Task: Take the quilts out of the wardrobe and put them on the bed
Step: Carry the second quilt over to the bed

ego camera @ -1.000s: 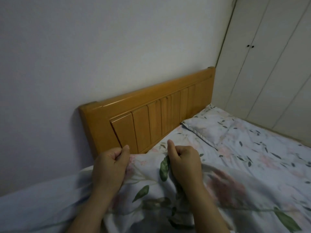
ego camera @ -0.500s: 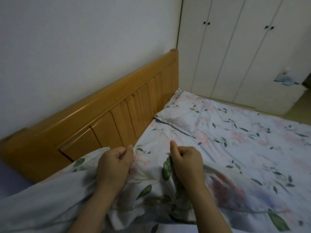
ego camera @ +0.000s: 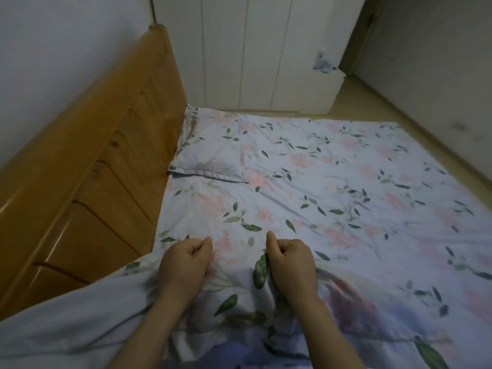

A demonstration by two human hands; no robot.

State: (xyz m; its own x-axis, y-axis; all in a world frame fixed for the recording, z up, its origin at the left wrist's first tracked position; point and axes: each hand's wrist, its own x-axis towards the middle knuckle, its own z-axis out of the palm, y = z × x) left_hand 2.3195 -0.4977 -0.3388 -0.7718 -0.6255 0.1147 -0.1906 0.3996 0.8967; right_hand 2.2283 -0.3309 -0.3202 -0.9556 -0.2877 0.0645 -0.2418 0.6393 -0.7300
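A pale floral quilt [ego camera: 234, 302] with large green leaves lies bunched across the near side of the bed [ego camera: 332, 187]. My left hand [ego camera: 186, 265] and my right hand [ego camera: 290, 262] each grip its upper edge in a fist, thumbs pointing forward, a short gap between them. The bed beyond is covered in a similar floral sheet. The white wardrobe [ego camera: 245, 51] stands at the bed's far side with its doors closed.
A wooden headboard [ego camera: 101, 166] runs along the left against a white wall. A floral pillow [ego camera: 210, 153] lies by the headboard at the far end. A strip of pale floor [ego camera: 431, 145] runs along the right, beside another wall.
My view has swung right and down, from the headboard and wall to the whole bed and the wardrobe. Both hands keep the same grip on the quilt edge.
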